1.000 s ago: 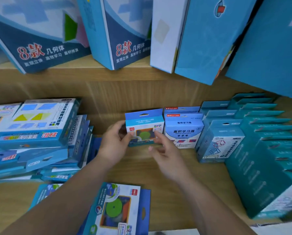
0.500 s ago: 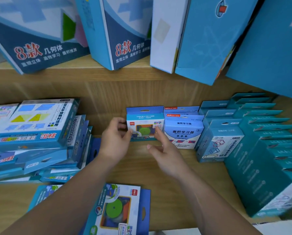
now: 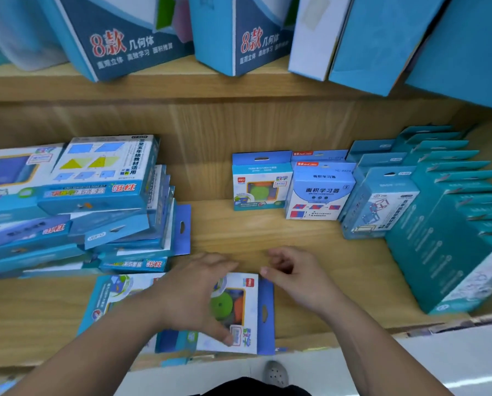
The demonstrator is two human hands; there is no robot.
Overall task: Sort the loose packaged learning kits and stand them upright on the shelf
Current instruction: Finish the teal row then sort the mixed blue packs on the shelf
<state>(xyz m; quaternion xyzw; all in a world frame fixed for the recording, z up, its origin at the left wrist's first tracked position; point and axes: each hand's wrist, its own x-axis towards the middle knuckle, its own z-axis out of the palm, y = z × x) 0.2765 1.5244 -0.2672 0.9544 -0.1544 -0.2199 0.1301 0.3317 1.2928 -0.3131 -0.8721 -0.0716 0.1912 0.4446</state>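
A small blue learning kit (image 3: 260, 181) with a green disc window stands upright at the back of the wooden shelf (image 3: 239, 232), beside a white and blue kit (image 3: 319, 192). A matching green-disc kit (image 3: 250, 318) lies flat at the shelf's front edge. My left hand (image 3: 190, 295) covers it, fingers over its far edge and thumb pressed on its face. My right hand (image 3: 293, 278) hovers at its far right corner, fingers loosely curled, holding nothing. Another flat kit (image 3: 110, 295) lies partly under it on the left.
A messy pile of flat kits (image 3: 96, 195) fills the left of the shelf. Rows of upright teal boxes (image 3: 445, 224) fill the right. Large blue boxes (image 3: 124, 38) stand on the shelf above. Below the shelf edge are the floor and a shoe (image 3: 275, 372).
Both hands let go of the small kit, which now stands upright at the back, and drew back to the shelf's front. My left hand came down on the flat green-disc kit.
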